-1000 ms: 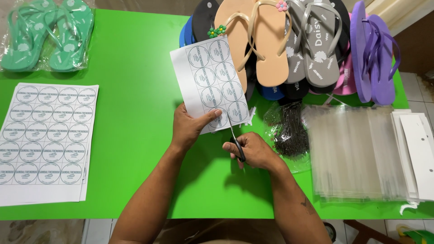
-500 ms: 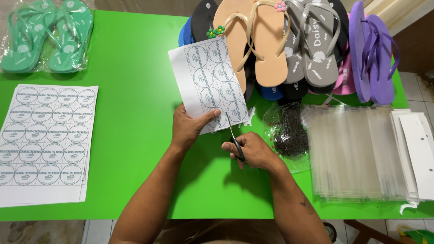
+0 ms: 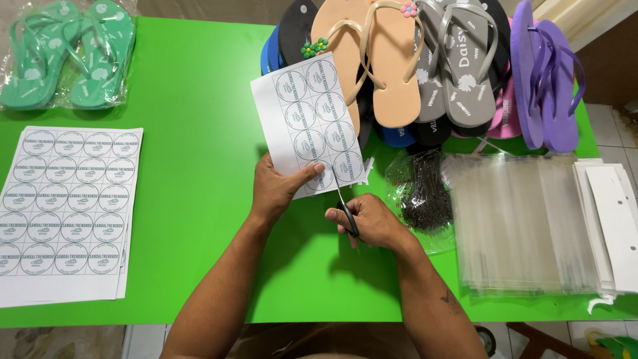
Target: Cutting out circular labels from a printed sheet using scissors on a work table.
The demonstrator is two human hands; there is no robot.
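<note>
Scissors (image 3: pixel 344 203) gripped in right hand (image 3: pixel 372 223) cut label sheet (image 3: pixel 309 126) pinched by left hand (image 3: pixel 279 189).

White label sheet (image 3: pixel 307 119) printed with rows of round teal-outlined stickers, lifted off the green table at centre, tilted, far end over the sandals. Black-handled scissors (image 3: pixel 343 203) at its near right edge, slim blades angled up into the paper, cutting along the bottom row.

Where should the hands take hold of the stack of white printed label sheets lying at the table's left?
Probably the stack of white printed label sheets by its right edge, coming from the right: it lies flat on the green table, and that edge faces bare tabletop.
</note>
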